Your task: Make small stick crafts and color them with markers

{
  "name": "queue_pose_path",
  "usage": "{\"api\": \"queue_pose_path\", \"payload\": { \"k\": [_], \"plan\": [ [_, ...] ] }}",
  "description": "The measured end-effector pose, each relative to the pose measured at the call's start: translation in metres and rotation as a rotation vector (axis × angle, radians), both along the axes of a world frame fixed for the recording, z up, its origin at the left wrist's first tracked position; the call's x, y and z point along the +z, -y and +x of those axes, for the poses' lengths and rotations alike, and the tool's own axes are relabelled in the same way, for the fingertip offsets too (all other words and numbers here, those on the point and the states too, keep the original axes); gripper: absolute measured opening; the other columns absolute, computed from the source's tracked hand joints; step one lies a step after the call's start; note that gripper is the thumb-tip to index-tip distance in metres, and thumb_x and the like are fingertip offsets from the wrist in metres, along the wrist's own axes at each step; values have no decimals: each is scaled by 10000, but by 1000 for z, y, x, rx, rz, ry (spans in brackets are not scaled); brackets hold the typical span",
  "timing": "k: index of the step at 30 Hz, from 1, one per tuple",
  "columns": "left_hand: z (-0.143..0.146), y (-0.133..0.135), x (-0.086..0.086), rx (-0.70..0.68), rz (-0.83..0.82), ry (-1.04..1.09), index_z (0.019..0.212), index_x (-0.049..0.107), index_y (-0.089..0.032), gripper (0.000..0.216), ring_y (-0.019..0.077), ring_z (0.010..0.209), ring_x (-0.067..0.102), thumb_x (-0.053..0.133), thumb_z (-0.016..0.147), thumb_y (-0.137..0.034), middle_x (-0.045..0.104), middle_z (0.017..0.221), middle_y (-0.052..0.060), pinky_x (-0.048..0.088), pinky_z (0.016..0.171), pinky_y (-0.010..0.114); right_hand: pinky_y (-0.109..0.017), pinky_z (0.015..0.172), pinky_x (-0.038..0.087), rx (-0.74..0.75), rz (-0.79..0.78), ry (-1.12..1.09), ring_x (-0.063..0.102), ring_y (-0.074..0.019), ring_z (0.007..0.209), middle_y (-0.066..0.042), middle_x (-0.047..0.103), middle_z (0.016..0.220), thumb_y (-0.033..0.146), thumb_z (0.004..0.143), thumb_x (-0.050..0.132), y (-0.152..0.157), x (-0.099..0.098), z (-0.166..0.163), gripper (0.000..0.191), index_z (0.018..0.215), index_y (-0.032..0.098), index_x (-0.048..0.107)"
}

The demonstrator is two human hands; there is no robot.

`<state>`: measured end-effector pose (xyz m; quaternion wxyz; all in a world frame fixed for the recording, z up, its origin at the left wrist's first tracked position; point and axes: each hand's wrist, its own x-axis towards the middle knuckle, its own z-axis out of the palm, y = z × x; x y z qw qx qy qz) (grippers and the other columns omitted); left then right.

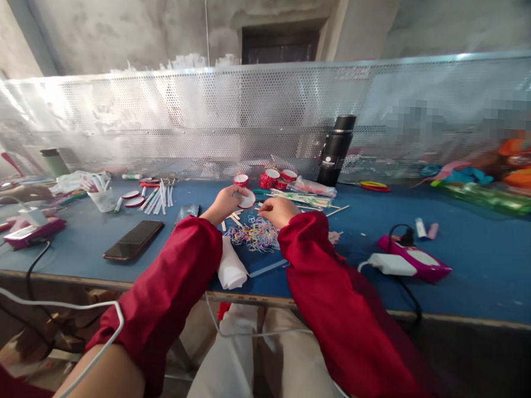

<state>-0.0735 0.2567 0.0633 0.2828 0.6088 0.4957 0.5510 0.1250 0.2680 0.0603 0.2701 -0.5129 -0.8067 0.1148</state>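
Over the blue table, back from its front edge, holds a round white piece in the left hand, just left of the curled fingertips of the right hand, grasp there impossible to tell.

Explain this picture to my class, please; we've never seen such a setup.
There is no machine here: a person works bare-handed, filmed by one camera worn on the head, looking forward and down. The left hand holds a round white piece; the right hand is pinched, but anything in its grip is too small to make out. On the blue table lie a tangle of coloured strands, a phone and a white roll; a black bottle stands toward the back.
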Motion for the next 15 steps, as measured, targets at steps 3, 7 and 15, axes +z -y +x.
{"api": "queue_pose_path", "payload": {
  "k": [3,7,15],
  "plan": [
    [-1,-3,-1,16,4,2,772,722,-169,193,182,792,612,630,654,-47,694,778,23,503,874,328,-274,708,509,250,-84,-79,725,-187,780,-1,793,798,235,796,807,2,-4,-9,44,836,232,824],
    [-1,-5,-2,38,1,-36,793,725,-168,200,177,787,622,607,685,-48,728,846,37,509,876,327,-251,679,495,472,-198,-89,708,-169,738,12,780,758,202,750,845,7,-12,-23,76,822,220,827],
    [-1,-2,-2,4,1,-45,790,721,-170,178,192,818,642,614,690,-69,732,856,47,520,875,331,-243,648,454,481,-89,63,698,-161,731,8,783,761,194,791,822,10,-24,-38,83,855,241,846]
  ]
}}
